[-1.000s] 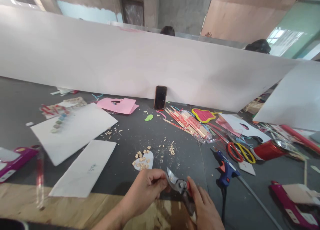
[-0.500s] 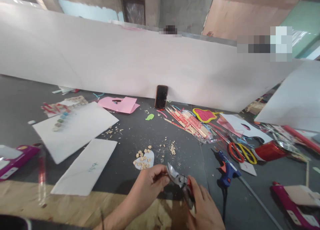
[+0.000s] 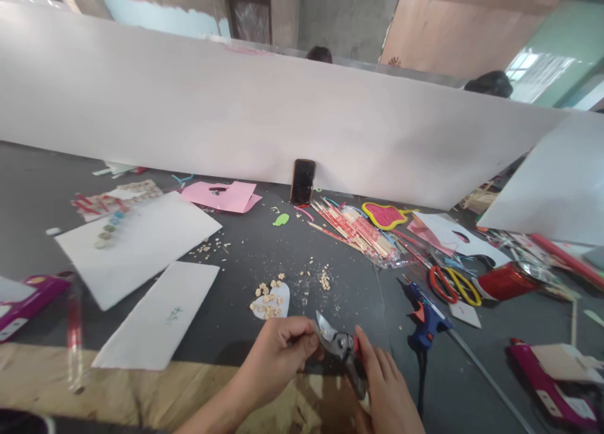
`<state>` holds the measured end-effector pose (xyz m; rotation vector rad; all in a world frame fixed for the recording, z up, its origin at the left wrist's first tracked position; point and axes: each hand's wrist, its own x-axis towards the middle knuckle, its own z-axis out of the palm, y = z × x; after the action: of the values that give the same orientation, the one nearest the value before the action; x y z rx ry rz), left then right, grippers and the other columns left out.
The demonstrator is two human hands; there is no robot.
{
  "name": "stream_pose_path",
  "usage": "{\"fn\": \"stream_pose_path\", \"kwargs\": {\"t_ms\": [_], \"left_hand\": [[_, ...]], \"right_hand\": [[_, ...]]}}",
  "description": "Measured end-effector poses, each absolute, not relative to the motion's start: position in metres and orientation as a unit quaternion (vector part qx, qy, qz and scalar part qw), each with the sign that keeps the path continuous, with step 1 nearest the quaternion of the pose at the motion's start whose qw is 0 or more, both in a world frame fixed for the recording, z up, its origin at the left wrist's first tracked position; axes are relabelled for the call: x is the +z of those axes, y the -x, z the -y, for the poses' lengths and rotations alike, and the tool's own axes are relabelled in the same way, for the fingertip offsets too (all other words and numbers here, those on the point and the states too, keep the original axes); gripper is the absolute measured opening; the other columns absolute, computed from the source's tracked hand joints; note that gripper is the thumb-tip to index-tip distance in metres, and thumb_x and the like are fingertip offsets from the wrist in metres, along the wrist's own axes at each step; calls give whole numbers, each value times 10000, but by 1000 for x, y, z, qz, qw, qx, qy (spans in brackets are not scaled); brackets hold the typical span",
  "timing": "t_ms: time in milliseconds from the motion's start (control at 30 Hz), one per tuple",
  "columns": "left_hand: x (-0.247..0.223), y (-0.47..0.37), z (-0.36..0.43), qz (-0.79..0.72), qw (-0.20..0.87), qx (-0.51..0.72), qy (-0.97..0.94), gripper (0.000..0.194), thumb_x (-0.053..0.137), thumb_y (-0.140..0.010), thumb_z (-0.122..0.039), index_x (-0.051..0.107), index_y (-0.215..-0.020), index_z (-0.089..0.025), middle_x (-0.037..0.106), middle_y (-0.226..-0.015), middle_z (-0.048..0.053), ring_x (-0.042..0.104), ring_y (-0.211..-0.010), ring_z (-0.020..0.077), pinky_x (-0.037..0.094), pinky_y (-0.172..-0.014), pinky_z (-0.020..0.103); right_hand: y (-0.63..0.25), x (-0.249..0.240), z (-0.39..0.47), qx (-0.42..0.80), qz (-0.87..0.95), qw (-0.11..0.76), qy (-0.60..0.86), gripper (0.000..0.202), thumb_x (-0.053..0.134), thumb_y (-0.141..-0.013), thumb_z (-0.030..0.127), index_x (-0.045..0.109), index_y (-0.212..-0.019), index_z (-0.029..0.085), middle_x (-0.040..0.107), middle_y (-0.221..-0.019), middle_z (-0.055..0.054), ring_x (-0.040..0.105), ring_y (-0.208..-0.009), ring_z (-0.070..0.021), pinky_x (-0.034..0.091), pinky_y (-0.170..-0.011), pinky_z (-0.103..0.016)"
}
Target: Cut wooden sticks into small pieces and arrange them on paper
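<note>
My right hand is wrapped round the handles of metal pruning shears, whose blades point up and left. My left hand is pinched at the blade tips, on something too small to make out. Just beyond my left hand lies a white heart-shaped paper with several small pale wooden bits on its left part. More pale crumbs are scattered on the dark table ahead of the shears.
A blue glue gun, red and yellow scissors and a red can are on the right. Wrapped sticks and an upright phone stand or lie ahead. White sheets lie left. Beyond the white divider, two heads show.
The view has shifted slightly. Both hands stay close together, and the shears' blades still meet my left fingertips, with little visible movement.
</note>
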<state>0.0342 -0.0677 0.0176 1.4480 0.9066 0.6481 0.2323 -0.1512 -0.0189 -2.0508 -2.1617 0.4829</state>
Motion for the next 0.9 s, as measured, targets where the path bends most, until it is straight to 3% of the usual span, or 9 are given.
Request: {"fn": "stream_pose_path", "kwargs": {"t_ms": [167, 400, 733, 900], "left_hand": [[22, -34, 68, -398, 614, 266, -628, 302, 448, -843, -303, 602, -664, -115, 529, -590, 3, 414, -492, 82, 294, -473, 185], [18, -36, 68, -416, 608, 232, -635, 335, 427, -844, -353, 588, -671, -117, 581, -615, 20, 406, -468, 83, 298, -460, 191], [14, -36, 69, -429, 552, 244, -672, 318, 410, -853, -383, 555, -690, -152, 450, -552, -26, 458, -545, 116, 331, -532, 203], [18, -32, 70, -402, 583, 240, -664, 357, 413, -851, -399, 554, -647, -142, 527, -582, 3, 429, -509, 104, 314, -493, 202]], "right_hand": [[-228, -15, 152, 220, 702, 66, 674, 839, 441, -595, 151, 179, -1382, 29, 472, -1246, -168, 435, -1122, -254, 346, -948, -363], [-221, -3, 156, 240, 677, 41, 695, 786, 450, -604, 180, 260, -1358, 62, 487, -1224, -155, 453, -1105, -249, 343, -951, -360], [-214, 17, 156, 211, 646, 38, 733, 823, 459, -610, 173, 215, -1393, 100, 463, -1254, -133, 410, -1106, -280, 323, -956, -422], [-217, 13, 158, 205, 678, 44, 704, 791, 443, -644, 181, 206, -1393, 87, 415, -1323, -125, 378, -1141, -271, 296, -983, -422]]}}
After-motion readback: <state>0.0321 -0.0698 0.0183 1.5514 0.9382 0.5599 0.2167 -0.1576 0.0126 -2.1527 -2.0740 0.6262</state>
